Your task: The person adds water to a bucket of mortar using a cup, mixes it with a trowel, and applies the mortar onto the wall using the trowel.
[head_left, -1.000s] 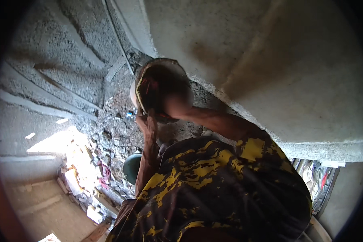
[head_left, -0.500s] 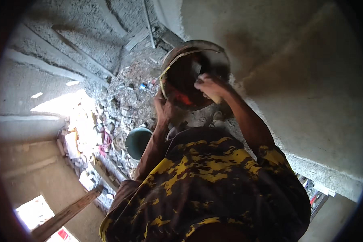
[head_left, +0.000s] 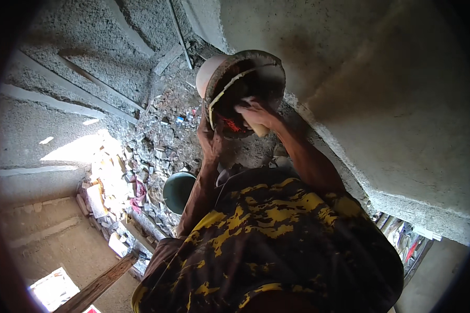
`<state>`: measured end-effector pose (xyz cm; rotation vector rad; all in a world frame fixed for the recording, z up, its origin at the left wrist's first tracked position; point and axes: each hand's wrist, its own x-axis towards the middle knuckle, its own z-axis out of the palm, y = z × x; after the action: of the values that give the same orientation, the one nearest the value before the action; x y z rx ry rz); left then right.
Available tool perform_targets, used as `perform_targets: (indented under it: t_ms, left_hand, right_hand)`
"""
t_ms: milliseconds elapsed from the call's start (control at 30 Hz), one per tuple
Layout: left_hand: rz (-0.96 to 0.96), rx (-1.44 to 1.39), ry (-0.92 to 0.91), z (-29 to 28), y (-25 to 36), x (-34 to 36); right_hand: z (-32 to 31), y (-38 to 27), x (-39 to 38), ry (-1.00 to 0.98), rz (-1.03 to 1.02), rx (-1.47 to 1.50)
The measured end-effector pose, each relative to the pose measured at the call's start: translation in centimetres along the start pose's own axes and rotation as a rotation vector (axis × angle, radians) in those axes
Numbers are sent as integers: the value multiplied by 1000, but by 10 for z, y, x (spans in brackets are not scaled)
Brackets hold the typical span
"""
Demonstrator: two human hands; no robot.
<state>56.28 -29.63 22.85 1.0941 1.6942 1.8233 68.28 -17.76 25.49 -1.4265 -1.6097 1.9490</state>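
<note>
A round, mortar-crusted bucket (head_left: 209, 74) is tilted in front of me, its dark mouth toward me. Its outside is pale, and a yellowish handle or strip crosses the opening. My left hand (head_left: 210, 140) is closed on the near left rim. Inside the mouth, my right hand (head_left: 256, 111) is wrapped round a trowel (head_left: 260, 130). Only the trowel's pale handle end shows below the fist; the blade is lost in the dark interior. A reddish patch shows low inside the bucket.
A green bucket (head_left: 178, 192) stands on the ground beside my left forearm. Rubble (head_left: 159, 151) litters the ground to the left. A rough plastered wall (head_left: 391, 104) rises at the right. Poles (head_left: 102, 81) lie at the far left, and a wooden beam (head_left: 102, 281) crosses the lower left.
The bucket has tipped further, showing more of its pale outside, and has shifted slightly left. My right hand has moved left with the trowel, whose blade was visible before.
</note>
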Motion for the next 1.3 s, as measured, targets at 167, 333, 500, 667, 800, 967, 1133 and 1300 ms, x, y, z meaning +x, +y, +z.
perform_targets:
  t_ms: [167,333,500,667,800,967,1133,1300]
  left_hand:
    - [-11,-7,32,4,0,-1]
    - [59,76,-5,13,22,13]
    - [204,210,-203,9,41,22]
    - [-232,-108,-199,-7,16,7]
    - [-363,-207,-19,-1,-3,-11]
    - [-705,-270,296,-15,-37,-61]
    - [-711,-248,493,-72,-66,-137]
    - [-806,-192,773,-117,-61,-254]
  right_hand:
    - [-61,-12,38,-5,-365,-1236]
    - [-89,-20,49,179,-519,-1425]
    - [-90,82,63,-280,-633,-472]
    - [-51,60,11,-292,11,-223]
    - [-61,71,1,-213,-28,-344]
    - [-52,145,21,-232,-387,-718]
    - [-23,174,15,-514,-148,-29]
    - [-50,83,-74,-923,-151,-126]
